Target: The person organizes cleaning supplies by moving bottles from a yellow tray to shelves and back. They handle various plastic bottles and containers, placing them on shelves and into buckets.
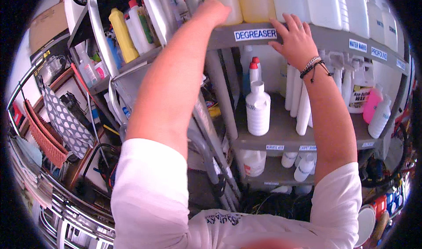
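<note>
My left hand (214, 12) is raised to the upper shelf, against the lower front of a pale yellow plastic jug (226, 1). Its fingers are partly turned away, so whether they grip the jug is unclear. A second jug with amber liquid (257, 5) stands just right of it. My right hand (294, 39) lies over the shelf's grey front edge (227, 38), fingers spread, holding nothing. Its fingertips reach the bases of the amber jug and a jug of clear liquid (291, 1). The jugs bear printed writing, and their tops are cut off by the view.
Below, a white bottle (258, 112), spray bottles (346, 74) and a pink bottle (372, 105) stand on the middle shelf. Metal tubes (211, 140) lean left of this rack. A yellow bottle (124, 36) stands on another shelf. Cloths hang on a metal rail (66, 179).
</note>
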Motion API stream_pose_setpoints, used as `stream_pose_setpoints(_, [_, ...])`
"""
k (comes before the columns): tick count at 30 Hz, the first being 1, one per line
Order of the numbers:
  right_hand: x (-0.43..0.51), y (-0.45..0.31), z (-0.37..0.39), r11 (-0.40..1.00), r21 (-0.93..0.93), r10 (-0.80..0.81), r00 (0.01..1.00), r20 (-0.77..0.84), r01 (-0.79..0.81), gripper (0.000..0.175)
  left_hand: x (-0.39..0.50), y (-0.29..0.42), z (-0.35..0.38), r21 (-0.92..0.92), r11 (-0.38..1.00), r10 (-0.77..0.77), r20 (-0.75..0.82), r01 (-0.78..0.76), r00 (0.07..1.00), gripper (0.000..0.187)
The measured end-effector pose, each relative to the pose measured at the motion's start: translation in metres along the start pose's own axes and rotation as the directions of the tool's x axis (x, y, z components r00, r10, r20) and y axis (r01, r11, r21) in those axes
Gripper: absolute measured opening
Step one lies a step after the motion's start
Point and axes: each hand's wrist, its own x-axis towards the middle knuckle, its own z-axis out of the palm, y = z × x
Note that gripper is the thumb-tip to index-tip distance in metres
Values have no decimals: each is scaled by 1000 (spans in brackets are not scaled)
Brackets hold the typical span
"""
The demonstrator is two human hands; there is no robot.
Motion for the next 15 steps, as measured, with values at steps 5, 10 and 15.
stream_pose_setpoints(5, [-3,10,24,1000,29,-2,999,-32,3,56,62,-5,58,398,917,-63,107,15,992,66])
stream_pose_setpoints(10, [-5,14,34,996,80,-13,988,-151,25,55,138,-46,105,544,792,143,275,-277,951,40])
stream_pose_setpoints(15, [-7,18,39,989,136,-22,965,-263,59,54,154,-52,101,705,326,246,580,-630,776,28])
